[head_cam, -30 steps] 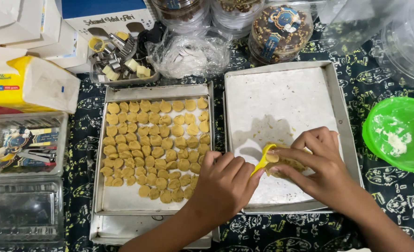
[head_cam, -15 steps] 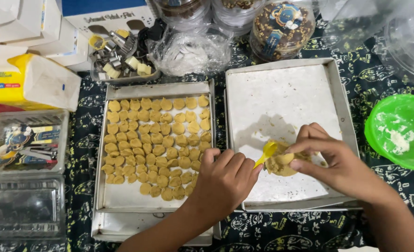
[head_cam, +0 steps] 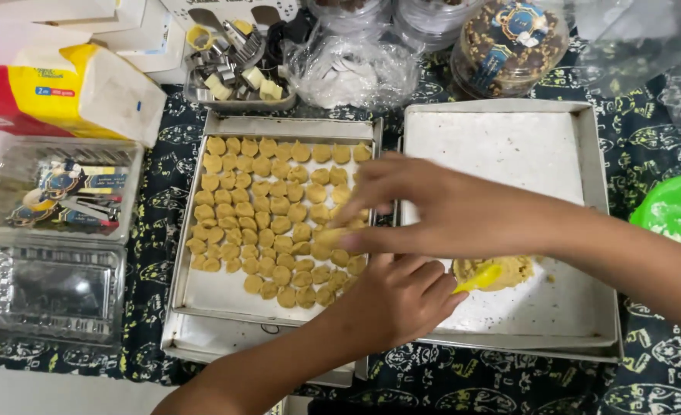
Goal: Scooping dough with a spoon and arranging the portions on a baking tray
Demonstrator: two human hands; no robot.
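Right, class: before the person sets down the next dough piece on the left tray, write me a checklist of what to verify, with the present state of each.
1. Right hand has a dough piece at its fingertips, over the left tray: ok.
2. Bare space for it on the left tray, along the lower rows: ok.
3. Left hand keeps the yellow tool off the placed cookies: ok.
4. Dough lump left on the right tray for more pieces: ok.
5. Firmness of the grip on the piece: cannot tell.
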